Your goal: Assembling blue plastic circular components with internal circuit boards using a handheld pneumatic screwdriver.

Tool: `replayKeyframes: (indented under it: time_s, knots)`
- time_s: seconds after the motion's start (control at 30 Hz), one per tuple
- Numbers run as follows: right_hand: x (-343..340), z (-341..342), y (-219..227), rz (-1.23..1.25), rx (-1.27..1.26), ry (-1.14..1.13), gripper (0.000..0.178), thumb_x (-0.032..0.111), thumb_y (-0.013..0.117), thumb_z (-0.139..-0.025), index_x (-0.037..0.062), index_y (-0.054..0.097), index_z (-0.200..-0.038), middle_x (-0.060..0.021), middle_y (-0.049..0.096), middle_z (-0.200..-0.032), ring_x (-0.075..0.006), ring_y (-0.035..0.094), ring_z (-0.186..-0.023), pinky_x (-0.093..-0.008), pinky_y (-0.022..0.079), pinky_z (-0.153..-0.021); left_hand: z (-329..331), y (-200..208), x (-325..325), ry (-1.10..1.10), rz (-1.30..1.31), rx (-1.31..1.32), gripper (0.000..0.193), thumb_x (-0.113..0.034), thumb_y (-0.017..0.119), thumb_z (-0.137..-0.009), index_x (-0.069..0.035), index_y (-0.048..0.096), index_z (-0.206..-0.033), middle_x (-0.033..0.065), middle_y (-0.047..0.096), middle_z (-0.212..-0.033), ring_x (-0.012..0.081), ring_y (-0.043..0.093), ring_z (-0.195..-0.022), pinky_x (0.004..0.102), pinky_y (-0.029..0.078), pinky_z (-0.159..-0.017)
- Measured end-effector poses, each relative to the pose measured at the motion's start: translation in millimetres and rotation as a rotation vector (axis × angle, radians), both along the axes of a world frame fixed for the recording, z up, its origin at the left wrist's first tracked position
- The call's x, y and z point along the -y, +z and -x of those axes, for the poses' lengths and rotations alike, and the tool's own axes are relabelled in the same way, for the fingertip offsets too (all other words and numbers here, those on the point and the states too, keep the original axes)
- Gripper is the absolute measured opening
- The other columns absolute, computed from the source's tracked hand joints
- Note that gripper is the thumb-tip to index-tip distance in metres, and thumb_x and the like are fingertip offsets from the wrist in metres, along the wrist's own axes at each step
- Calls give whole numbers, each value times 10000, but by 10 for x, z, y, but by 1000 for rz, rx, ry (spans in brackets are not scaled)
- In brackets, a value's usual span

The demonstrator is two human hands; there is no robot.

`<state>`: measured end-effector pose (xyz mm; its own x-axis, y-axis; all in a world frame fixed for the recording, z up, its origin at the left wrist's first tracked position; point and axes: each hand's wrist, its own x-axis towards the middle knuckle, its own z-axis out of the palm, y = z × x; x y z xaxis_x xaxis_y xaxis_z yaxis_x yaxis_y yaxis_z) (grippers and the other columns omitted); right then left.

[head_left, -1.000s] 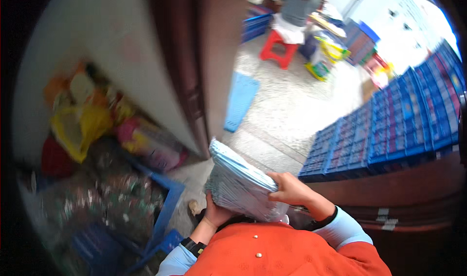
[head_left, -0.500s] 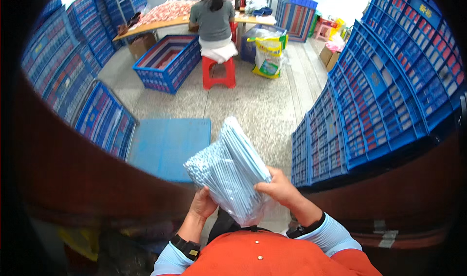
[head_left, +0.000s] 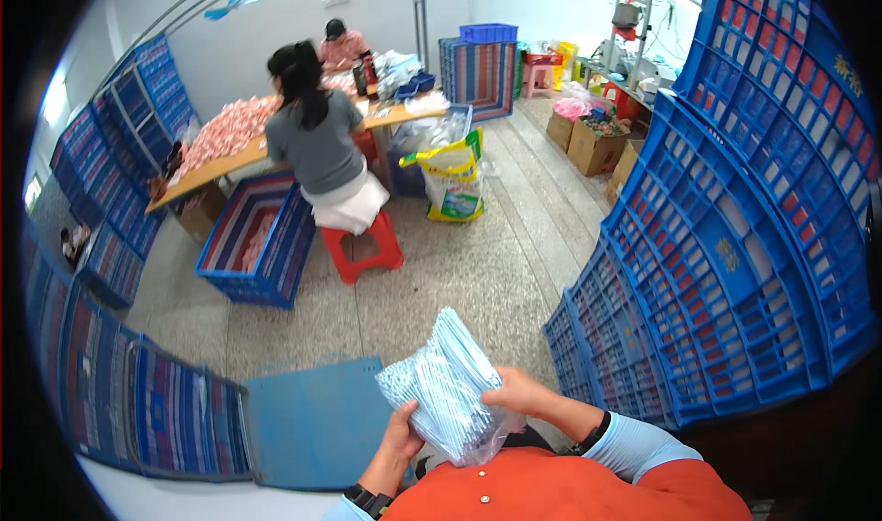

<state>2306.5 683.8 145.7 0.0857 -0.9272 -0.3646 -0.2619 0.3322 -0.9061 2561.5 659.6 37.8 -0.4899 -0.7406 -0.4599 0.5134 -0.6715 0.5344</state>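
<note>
In front of my body I hold a clear plastic bag of thin pale-blue sticks (head_left: pixel 450 397); the frames do not show exactly what the sticks are. My left hand (head_left: pixel 401 436) is closed on its left lower side, with the thumb on the front. On the right side my right hand (head_left: pixel 522 395) grips the bag, its thumb also across the front. The fingers behind the bag are hidden. The sticks fan into two tilted bunches, and the loose plastic hangs at the bottom near my red top.
A blue flat cart (head_left: pixel 317 420) stands at lower left. Tall stacks of blue crates (head_left: pixel 726 236) rise on the right. Ahead, a person sits on a red stool (head_left: pixel 363 250) beside an open blue crate (head_left: pixel 248 287). A table (head_left: pixel 216 167) bears a pink heap; a yellow-green sack (head_left: pixel 455 186) stands nearby.
The view has tilted up and swung to the right, so the table and seated people show more fully. Both hands still hold the bag, which now appears lower in the picture.
</note>
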Motion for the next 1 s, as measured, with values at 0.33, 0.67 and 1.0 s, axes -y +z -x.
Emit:
replayKeyframes:
  time_s: [0.33, 0.67, 1.0]
  knots:
    - [2485, 1356, -213, 118, -18, 89, 443, 234, 660, -729, -17, 660, -1094, -158, 711, -995, -227, 659, -927, -342, 500, -854, 1285, 11, 2400, -11, 86, 110, 721, -309, 622, -841, -34, 353, -1450, 142, 471, -1442, 332, 456, -1318, 501, 326, -1134]
    - [4306, 2731, -321, 100, -59, -85, 456, 274, 649, -711, 8, 671, -1080, -188, 708, -998, -270, 664, -914, -362, 501, -843, 2668, -224, 4930, -387, -168, 189, 694, -498, 485, -978, -146, 254, -1530, 93, 289, -1564, 232, 315, -1419, 422, 302, -1170]
    - [5577, 4268, -127, 84, -124, -461, 437, 279, 644, -726, 12, 662, -1072, -204, 705, -950, -309, 667, -842, -401, 508, -777, 4947, 995, 6698, -733, -173, 402, 656, -449, 502, -966, -18, 375, -1444, 158, 488, -1424, 300, 477, -1301, 466, 375, -1111]
